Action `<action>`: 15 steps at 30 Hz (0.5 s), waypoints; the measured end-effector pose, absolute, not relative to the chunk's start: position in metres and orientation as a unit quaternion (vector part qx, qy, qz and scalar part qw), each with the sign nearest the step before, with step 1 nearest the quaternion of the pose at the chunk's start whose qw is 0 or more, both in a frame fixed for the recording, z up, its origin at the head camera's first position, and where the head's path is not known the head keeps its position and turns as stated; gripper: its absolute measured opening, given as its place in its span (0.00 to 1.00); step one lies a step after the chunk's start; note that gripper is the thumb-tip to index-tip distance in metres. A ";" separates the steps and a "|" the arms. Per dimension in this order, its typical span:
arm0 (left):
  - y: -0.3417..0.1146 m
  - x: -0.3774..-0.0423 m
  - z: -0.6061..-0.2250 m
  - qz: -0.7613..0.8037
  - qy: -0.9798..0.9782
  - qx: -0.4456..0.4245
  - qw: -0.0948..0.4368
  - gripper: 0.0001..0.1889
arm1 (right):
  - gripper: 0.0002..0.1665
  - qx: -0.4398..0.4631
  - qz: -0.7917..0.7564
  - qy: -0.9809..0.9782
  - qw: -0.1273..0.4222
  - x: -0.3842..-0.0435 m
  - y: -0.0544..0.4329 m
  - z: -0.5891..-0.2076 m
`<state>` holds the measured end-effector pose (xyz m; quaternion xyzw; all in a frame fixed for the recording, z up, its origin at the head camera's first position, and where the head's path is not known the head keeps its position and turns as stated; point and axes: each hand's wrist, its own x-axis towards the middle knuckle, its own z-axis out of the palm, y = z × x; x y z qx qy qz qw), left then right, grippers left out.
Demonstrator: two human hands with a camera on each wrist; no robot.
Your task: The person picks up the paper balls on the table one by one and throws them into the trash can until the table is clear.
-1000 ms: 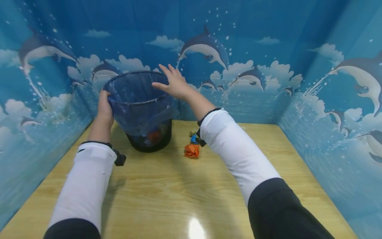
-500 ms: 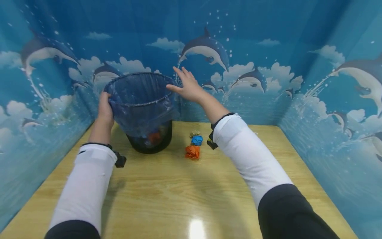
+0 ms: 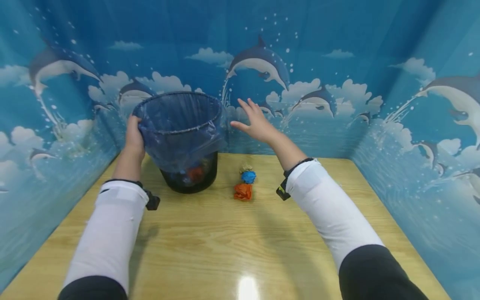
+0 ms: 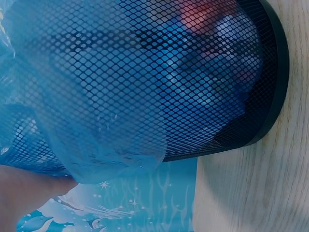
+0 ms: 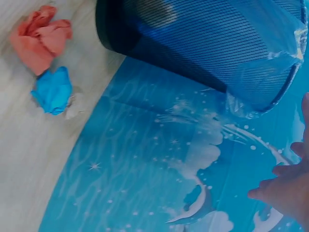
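Note:
A black mesh wastebasket point(image 3: 170, 180) stands at the back left, lined with a blue plastic bag point(image 3: 176, 150) folded over its rim. Crumpled bits, one of them red, show through the mesh in the left wrist view. My left hand point(image 3: 133, 135) grips the basket's left side near the rim, thumb at the top edge; its other fingers are mostly hidden. To the right of the basket, my right hand point(image 3: 258, 124) hangs in the air with spread fingers and holds nothing. Below it lie an orange crumpled paper ball point(image 3: 243, 192), a blue one point(image 3: 248, 177) and a tan one point(image 3: 246, 168).
The wooden table point(image 3: 195, 241) ends at blue curtains point(image 3: 318, 37) printed with dolphins, at the back and both sides. The basket stands close to the back curtain. Small black camera mounts point(image 3: 283, 191) sit on the wrists.
My right hand has moved right and slightly down, away from the basket's rim, so the blue paper ball shows fully. My left hand and the basket have stayed nearly still.

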<state>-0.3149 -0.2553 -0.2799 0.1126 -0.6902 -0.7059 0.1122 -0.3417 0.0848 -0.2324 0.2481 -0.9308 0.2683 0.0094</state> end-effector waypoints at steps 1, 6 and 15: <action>-0.255 -0.315 -0.280 -0.706 -0.690 0.113 0.111 0.37 | 0.49 0.249 0.267 -0.931 0.010 -0.341 0.087 -0.236; -0.256 -0.314 -0.280 -0.707 -0.691 0.110 0.102 0.36 | 0.49 0.247 0.266 -0.932 0.009 -0.338 0.099 -0.253; -0.256 -0.313 -0.281 -0.700 -0.698 0.107 0.106 0.36 | 0.49 0.245 0.269 -0.931 -0.011 -0.335 0.111 -0.286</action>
